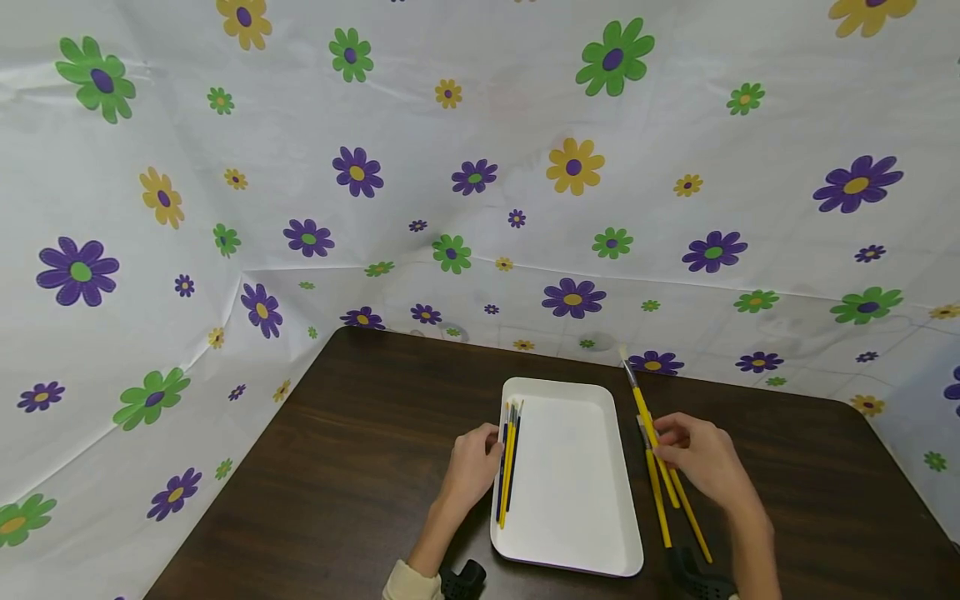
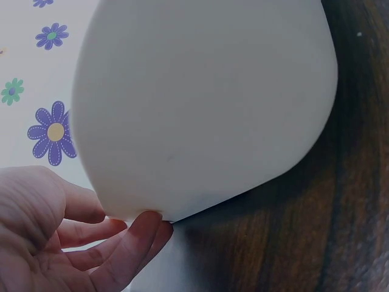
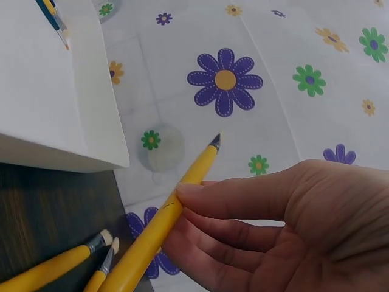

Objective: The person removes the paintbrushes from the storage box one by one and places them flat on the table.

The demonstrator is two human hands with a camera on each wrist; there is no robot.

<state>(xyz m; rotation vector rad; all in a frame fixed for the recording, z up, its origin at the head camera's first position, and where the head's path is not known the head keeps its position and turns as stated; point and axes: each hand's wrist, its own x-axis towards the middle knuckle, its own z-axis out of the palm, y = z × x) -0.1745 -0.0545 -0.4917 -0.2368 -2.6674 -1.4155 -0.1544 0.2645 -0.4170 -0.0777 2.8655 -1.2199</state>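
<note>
My left hand point(image 1: 471, 467) pinches the left rim of a white rectangular tray point(image 1: 573, 467), and the left wrist view shows the tray's pale wall point(image 2: 206, 109) with thumb and fingers at its edge. Several thin paintbrushes point(image 1: 511, 458) with yellow and dark handles lie inside along the tray's left wall. To the right of the tray, my right hand point(image 1: 705, 458) holds a thick yellow paintbrush point(image 3: 146, 243) between thumb and fingers, its pale bristles pointing away from me. Beneath it, two more yellow-handled paintbrushes, a left one point(image 1: 657, 504) and a right one point(image 1: 696, 529), lie on the table.
The tray stands on a dark brown wooden table point(image 1: 360, 467). A white flower-printed sheet point(image 1: 405, 117) hangs behind the table's far edge and along its left side. Dark wrist mounts point(image 1: 463, 579) sit under both wrists.
</note>
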